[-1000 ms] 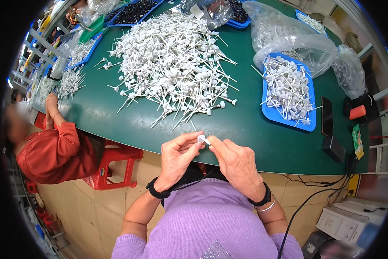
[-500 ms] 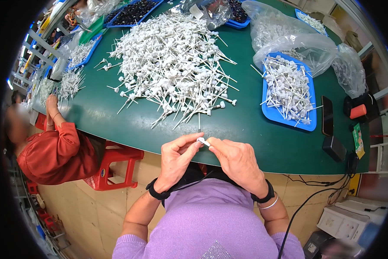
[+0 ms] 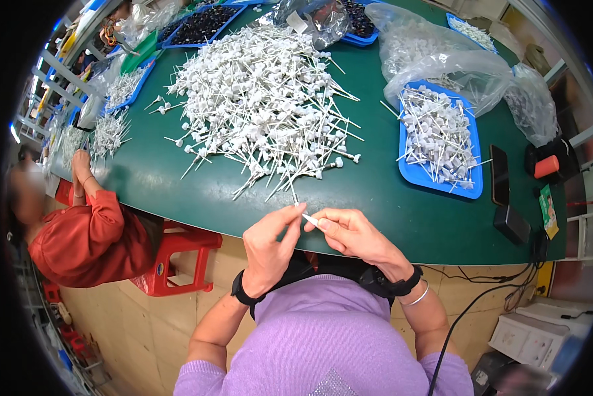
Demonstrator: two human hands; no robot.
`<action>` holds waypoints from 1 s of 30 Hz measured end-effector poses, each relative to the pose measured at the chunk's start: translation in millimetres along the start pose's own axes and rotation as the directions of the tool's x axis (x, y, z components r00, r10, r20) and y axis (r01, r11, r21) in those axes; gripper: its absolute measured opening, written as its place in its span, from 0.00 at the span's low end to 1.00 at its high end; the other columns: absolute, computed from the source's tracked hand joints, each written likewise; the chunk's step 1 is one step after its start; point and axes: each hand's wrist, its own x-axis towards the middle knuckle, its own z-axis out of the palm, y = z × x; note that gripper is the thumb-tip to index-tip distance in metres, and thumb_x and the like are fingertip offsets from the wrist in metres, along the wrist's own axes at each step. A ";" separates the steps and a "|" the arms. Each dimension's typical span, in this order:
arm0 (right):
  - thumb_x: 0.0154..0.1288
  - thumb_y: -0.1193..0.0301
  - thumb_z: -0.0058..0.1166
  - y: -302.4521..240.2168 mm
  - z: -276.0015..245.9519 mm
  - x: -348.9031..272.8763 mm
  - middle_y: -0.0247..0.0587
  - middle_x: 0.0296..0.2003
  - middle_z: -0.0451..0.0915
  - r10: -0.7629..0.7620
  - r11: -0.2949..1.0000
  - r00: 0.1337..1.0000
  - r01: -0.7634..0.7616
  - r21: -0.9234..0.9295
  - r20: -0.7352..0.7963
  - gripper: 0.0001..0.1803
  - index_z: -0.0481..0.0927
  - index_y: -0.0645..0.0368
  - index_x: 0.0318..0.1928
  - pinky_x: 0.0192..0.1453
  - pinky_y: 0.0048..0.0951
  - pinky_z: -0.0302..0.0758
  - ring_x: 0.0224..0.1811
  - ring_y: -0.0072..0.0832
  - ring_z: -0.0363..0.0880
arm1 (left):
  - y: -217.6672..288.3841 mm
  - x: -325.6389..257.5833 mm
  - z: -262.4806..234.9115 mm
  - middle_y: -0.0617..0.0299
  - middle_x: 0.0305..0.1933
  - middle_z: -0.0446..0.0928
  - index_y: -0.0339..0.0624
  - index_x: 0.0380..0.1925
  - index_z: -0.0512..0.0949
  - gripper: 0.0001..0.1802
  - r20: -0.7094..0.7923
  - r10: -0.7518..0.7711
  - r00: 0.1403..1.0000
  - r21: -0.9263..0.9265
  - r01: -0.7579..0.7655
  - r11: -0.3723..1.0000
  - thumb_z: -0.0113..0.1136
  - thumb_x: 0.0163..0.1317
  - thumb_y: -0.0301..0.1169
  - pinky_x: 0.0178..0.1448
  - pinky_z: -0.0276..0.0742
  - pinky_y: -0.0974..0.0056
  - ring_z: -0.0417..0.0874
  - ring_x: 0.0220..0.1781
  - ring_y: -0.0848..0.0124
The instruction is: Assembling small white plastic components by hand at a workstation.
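Observation:
My left hand [image 3: 269,243] is closed near the table's front edge, thumb and forefinger pinched on a white-headed plastic piece with a thin stem [image 3: 294,193]. The stem points away from me toward the pile; the head is mostly hidden by the fingers. My right hand [image 3: 350,232] is closed beside it, gripping a small white tapered piece [image 3: 310,219] between thumb and fingers. Its tip reaches close to the left fingertips; whether the two pieces touch, I cannot tell. Beyond my hands lies a large pile of white-headed stemmed plastic pieces [image 3: 263,99].
A blue tray [image 3: 412,177] of similar pieces sits to the right, with a clear plastic bag [image 3: 442,72] behind it. Further right are a phone [image 3: 500,175] and a black box [image 3: 512,226]. At the left a person in red [image 3: 85,237] sits at the green table [image 3: 369,178].
My right hand has drawn slightly right and turned, with its fingers more visible. The stem in my left hand has shifted slightly left.

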 end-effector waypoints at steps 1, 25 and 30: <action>0.78 0.63 0.48 -1.0 1.3 -0.5 0.27 0.17 0.67 -0.067 0.993 0.996 0.061 -0.098 -0.056 0.13 0.80 0.59 0.48 0.24 0.25 0.63 0.19 0.16 0.64 | -0.9 0.1 1.6 0.54 0.42 0.86 0.35 0.52 0.82 0.16 0.035 -0.161 0.986 -0.235 0.165 0.958 0.63 0.64 0.20 0.46 0.83 0.67 0.87 0.41 0.72; 0.66 0.69 0.60 -5.6 39.4 -19.0 0.39 0.24 0.73 -0.699 0.171 0.698 -0.046 -0.984 -0.154 0.15 0.80 0.53 0.53 0.22 0.36 0.74 0.22 0.34 0.81 | -0.2 1.3 7.7 0.56 0.44 0.85 0.31 0.50 0.81 0.14 0.165 -0.444 0.881 -0.605 0.445 0.660 0.64 0.64 0.20 0.45 0.83 0.71 0.87 0.44 0.72; 0.67 0.67 0.59 -11.3 34.3 -20.3 0.39 0.24 0.74 -0.661 0.117 0.742 -0.042 -0.992 -0.109 0.15 0.79 0.54 0.53 0.23 0.35 0.76 0.22 0.33 0.81 | -1.9 1.4 4.9 0.57 0.44 0.85 0.30 0.50 0.81 0.14 0.139 -0.381 0.914 -0.483 0.398 0.780 0.64 0.64 0.18 0.50 0.83 0.72 0.86 0.45 0.74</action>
